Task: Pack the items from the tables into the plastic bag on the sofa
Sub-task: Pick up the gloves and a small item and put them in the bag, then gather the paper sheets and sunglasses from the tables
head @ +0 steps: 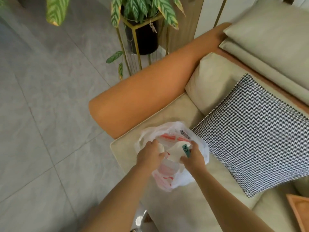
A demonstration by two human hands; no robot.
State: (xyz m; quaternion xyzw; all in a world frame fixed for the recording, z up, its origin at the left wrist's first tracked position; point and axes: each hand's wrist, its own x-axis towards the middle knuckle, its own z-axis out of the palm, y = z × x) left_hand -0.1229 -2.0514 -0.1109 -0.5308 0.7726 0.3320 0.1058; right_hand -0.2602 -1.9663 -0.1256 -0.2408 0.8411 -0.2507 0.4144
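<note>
- Lowering items into the plastic bag (184, 180); both hands sit over its open mouth, on the sofa (184, 206) seat cushion.
- Bag lies just beside the houndstooth cushion (260, 131), near the orange armrest (150, 91); thin white film with red print, crumpled, mouth sagging.
- Left hand (149, 155): fingers curled around a small white rounded item (161, 148), closed grip; item type unclear.
- Right hand (194, 159): fingers pinched on a white bottle-like item with a teal label (186, 150), tilted toward the bag's mouth.
- A clear lidded container (168, 165) seems to be inside already, below the hands.
- Handling guess: bag is light, limp, slippery and tears easily; it won't hold its mouth open alone. Best held at the rim or handle loops, not mid-wall.
- Items look light and rigid; smooth plastic may slip, so grip round the body.
- Risk: bag may slump or tip on the soft cushion as weight goes in.
- No worktop in view.
</note>
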